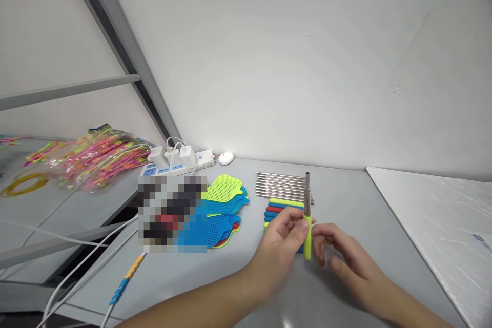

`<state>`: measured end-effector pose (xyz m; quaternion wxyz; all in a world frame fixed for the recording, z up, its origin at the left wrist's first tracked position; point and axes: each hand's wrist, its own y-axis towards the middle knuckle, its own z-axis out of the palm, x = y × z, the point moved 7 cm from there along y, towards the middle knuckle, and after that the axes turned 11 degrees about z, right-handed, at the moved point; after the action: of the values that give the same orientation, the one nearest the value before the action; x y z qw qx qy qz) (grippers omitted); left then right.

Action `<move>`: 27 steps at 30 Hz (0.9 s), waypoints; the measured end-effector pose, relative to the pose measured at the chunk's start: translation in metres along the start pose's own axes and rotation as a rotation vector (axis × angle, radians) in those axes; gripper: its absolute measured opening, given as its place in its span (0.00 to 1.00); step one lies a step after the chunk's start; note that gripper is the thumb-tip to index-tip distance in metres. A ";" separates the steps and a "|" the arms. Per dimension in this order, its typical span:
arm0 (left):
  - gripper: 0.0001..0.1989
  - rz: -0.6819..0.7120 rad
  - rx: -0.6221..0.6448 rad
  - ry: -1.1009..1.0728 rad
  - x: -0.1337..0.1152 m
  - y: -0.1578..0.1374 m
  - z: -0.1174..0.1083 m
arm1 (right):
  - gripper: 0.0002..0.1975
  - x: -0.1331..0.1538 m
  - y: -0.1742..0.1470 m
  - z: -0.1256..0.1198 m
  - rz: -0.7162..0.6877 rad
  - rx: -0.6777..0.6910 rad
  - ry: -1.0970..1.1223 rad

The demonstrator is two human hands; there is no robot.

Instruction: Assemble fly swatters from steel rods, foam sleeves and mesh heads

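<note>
In the head view, the left hand (282, 238) pinches a green grip (308, 241) upright, a metal rod (307, 197) rising toward twelve o'clock. The right hand (344, 253), at four o'clock, has loosely curled fingers, thumb apart. The step looks like seating rod in grip; next probably calls for right-hand pressure. More rods (282, 184) lie at eleven o'clock.

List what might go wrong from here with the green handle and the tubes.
The green handle stands upright, pinched in the left hand, with the right hand beside it; if that pinch loosened, the handle and the metal tube at its top might drop. The row of metal tubes lies just behind the coloured handles, so a stray knuckle could perhaps scatter either group.
</note>
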<state>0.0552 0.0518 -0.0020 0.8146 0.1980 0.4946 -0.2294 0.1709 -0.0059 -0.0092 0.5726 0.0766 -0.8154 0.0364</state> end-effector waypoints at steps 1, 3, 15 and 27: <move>0.13 -0.003 -0.006 0.008 0.000 0.000 0.000 | 0.17 0.003 -0.002 0.005 0.012 0.022 0.023; 0.13 -0.018 -0.011 0.029 0.002 0.000 0.001 | 0.14 0.005 -0.004 0.011 0.071 0.011 0.059; 0.15 0.144 -0.035 0.255 -0.009 0.000 -0.007 | 0.09 -0.010 0.001 -0.017 0.224 -0.305 -0.016; 0.11 0.300 -0.190 0.272 -0.026 0.011 -0.026 | 0.04 0.006 0.001 -0.057 -0.028 -0.559 -0.384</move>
<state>0.0325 0.0790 0.0111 0.7804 0.2210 0.5842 -0.0291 0.2214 0.0027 0.0154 0.4079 -0.0666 -0.8857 -0.2116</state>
